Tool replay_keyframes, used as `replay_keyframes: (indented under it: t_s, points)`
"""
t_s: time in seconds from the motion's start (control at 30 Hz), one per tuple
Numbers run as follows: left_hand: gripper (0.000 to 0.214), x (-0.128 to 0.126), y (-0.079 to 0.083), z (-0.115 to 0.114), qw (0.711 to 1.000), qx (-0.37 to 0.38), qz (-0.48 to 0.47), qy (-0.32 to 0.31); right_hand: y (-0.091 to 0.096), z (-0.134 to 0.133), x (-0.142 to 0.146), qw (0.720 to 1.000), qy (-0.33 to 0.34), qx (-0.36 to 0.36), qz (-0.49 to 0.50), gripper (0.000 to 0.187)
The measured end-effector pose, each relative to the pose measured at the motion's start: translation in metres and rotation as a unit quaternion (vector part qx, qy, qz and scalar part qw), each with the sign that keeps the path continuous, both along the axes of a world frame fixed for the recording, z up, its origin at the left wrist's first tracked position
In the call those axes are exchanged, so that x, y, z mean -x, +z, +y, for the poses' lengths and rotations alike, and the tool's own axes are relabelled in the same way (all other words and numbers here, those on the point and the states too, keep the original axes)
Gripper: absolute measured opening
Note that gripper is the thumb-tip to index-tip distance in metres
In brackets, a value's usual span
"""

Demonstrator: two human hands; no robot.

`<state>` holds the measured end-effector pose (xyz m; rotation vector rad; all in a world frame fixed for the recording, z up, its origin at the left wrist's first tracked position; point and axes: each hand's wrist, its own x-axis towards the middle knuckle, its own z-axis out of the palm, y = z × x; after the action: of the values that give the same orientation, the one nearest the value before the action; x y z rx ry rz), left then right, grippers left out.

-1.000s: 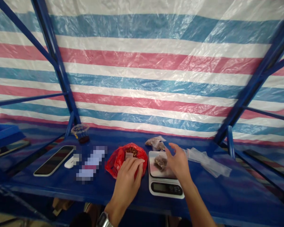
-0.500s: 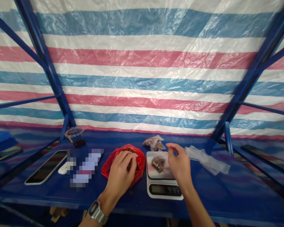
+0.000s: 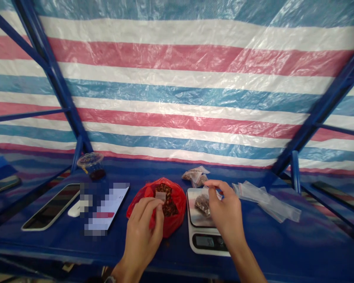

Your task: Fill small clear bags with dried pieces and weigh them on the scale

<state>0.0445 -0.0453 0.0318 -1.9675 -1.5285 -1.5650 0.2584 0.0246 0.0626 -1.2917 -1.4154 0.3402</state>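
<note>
My left hand (image 3: 146,220) is over the near-left rim of a red plastic bag (image 3: 177,226) and pinches a small translucent rectangular piece (image 3: 161,195). Dark brown dried bits (image 3: 169,206) fill the bag's open middle. On the steel plate of a white kitchen scale (image 3: 194,241) rests a small clear zip bag (image 3: 202,204) with brown contents. My right hand (image 3: 226,204) has thumb and forefinger closed at the zip bag's upper edge and hides part of the plate. The scale's display (image 3: 209,241) shows digits too blurred to read surely.
Two filled zip bags (image 3: 195,175) lie behind the scale. Flat clear bags (image 3: 268,200) spread to its right. Leftward are a lit phone (image 3: 113,208), a white oblong object (image 3: 74,209), a dark-screened phone (image 3: 53,206) and a clear cup (image 3: 94,167) with dark liquid. Blue metal posts flank the table.
My left hand has drawn back from inside the red bag, uncovering the brown bits and the translucent piece. The scale display now shows digits. The camera view has tilted upward slightly less.
</note>
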Motion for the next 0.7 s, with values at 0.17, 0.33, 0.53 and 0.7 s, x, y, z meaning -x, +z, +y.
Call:
replay_keyframes:
  t_s: [0.17,0.33,0.53,0.7]
  points:
    - [0.016,0.006,0.002,0.0,0.999,-0.003,-0.034,0.001,-0.01,0.006,-0.012,0.998,-0.025,0.005,-0.063,0.028]
    - [0.017,-0.002,0.0,-0.003,0.998,0.007,-0.053,-0.014,-0.035,0.017,-0.033,0.971,-0.1,0.025,-0.216,0.034]
    - [0.018,-0.033,0.004,-0.011,0.996,-0.008,0.005,-0.087,-0.06,0.032,-0.049,0.959,-0.109,0.044,-0.258,0.036]
    - [0.018,-0.044,0.008,-0.014,0.989,-0.013,0.063,-0.13,-0.067,0.046,-0.057,0.966,-0.077,0.053,-0.243,0.032]
